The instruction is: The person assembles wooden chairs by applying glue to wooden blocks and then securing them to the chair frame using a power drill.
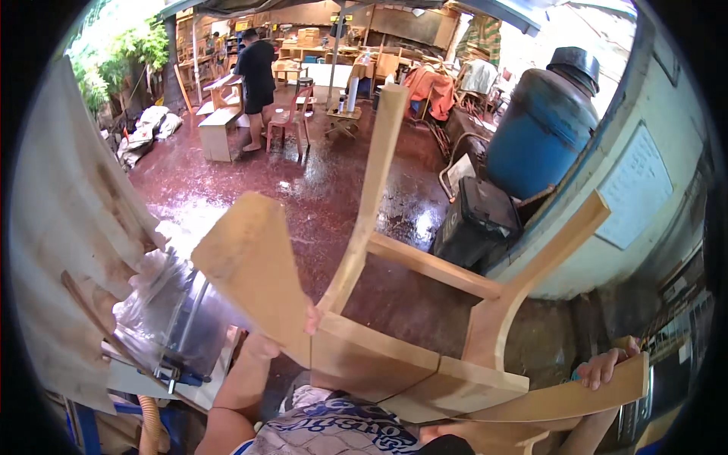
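Observation:
A bare wooden chair frame [379, 356] hangs tilted in front of my body, made of pale, unfinished wood. Two curved posts [374, 174] rise away from me, joined by a crossbar [432, 264]. My left hand [262, 346] is closed round the wide wooden board [254, 265] at the frame's left side; a fingertip shows at the board's far edge, while the rest of the fingers are hidden. At the lower right, my right hand [603, 369] grips a long, curved wooden piece [584, 390] of the same frame, fingers over its upper edge. Something teal shows beside those fingers.
A black lidded bin [481, 216] and blue drum [540, 125] stand ahead right beside a pale wall [561, 258]. Plastic sheeting [155, 303] and a bar clamp [186, 326] are near left. Across the wet, dark red floor [303, 189], a person [258, 72] stands near a red chair [290, 121].

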### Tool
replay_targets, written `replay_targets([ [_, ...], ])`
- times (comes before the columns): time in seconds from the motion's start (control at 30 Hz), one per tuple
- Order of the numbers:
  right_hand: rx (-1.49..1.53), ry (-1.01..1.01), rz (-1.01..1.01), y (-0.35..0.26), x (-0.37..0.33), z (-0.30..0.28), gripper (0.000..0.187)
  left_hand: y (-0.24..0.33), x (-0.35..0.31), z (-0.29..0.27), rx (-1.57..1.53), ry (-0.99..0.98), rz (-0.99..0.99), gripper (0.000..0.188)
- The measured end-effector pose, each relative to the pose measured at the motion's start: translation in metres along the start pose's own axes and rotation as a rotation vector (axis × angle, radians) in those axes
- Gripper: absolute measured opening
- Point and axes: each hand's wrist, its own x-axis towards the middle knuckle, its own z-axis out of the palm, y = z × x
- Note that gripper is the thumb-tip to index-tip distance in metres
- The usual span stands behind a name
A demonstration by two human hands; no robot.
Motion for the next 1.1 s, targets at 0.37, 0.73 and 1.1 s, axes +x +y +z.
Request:
replay_targets([
  [0.37, -0.093, -0.033, -0.035, 0.092, 0.354, 0.032, 0.071, -0.068, 0.216, -0.224, -0.004, 0.027, 0.25, 0.091],
  [0.73, 0.167, 0.042, 0.011, 0.483, 0.679, -0.174, 0.055, -0.094, 0.488, -0.326, 0.413, 0.11, -0.019, 0.072],
  [1.1, 0.48, 0.379, 0.853, 0.837, 0.959, -0.146, 0.07, -0.199, 0.787, -0.508, 0.704, 0.172, -0.213, 0.082],
])
